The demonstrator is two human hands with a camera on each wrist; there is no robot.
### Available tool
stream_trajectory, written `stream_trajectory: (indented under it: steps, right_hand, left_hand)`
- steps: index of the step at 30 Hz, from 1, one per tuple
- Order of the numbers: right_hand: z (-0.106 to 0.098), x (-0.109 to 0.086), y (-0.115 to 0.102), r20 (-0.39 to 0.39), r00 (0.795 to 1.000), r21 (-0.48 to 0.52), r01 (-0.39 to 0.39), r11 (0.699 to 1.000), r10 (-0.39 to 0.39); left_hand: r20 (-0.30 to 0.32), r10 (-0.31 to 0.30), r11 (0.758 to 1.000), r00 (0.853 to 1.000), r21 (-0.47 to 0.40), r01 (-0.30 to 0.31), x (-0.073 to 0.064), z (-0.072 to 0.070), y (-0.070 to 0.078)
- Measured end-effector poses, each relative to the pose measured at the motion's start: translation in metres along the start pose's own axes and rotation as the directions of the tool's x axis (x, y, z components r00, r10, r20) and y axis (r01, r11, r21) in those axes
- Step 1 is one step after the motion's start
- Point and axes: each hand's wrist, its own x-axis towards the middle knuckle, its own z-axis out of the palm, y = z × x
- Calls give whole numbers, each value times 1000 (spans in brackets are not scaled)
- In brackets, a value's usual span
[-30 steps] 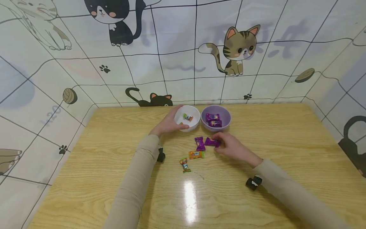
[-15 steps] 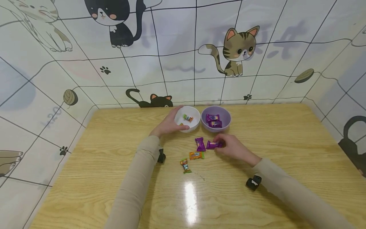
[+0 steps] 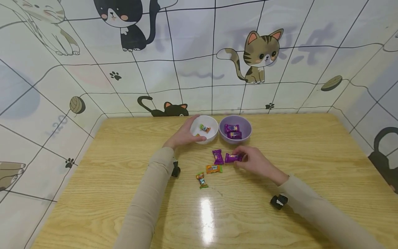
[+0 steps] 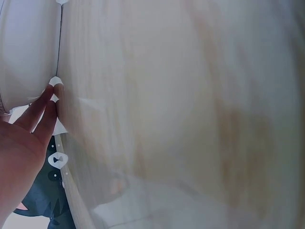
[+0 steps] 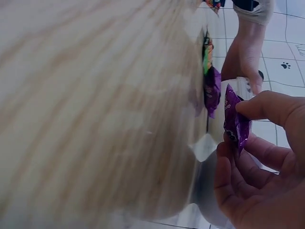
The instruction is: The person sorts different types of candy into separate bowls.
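My left hand (image 3: 182, 134) grips the white bowl (image 3: 214, 135) by its left side, thumb along the front and fingers around the back. Orange-and-green wrapped candies (image 3: 205, 128) lie inside it. My right hand (image 3: 253, 159) pinches a purple wrapped candy (image 3: 230, 158) between thumb and fingers, just in front of the purple bowl (image 3: 247, 129). In the right wrist view the held purple candy (image 5: 235, 119) stands on edge, lifted off the wood. Two purple candies (image 3: 233, 131) rest in the purple bowl.
Another purple candy (image 3: 218, 156) lies left of my right hand. Below it are an orange candy (image 3: 214, 169) and an orange-green one (image 3: 202, 180). The bowls stand side by side near the back edge of the wooden table (image 3: 102, 180), before a cat-print backdrop (image 3: 192, 76).
My right hand has drawn the purple candy slightly toward me and right, then stayed nearly still. The left hand keeps its grip on the white bowl.
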Motion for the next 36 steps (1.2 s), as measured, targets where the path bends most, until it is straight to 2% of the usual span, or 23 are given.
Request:
stream_trajectory:
  steps: [8,20,36]
  right_hand:
    - [-11,1,-8,-54,996,-26,76,997,-77]
    - [-38,7,-21,-116,988,-45,99,994,-104]
    - [-55,27,-25,-102,994,-18,23,1000,-25]
  left_hand:
    - [0,-4,1000,1000,-7,4,1,0,-2]
    - [0,7,1000,1000,5,-7,2,0,-4]
    - [0,7,1000,1000,5,-7,2,0,-6]
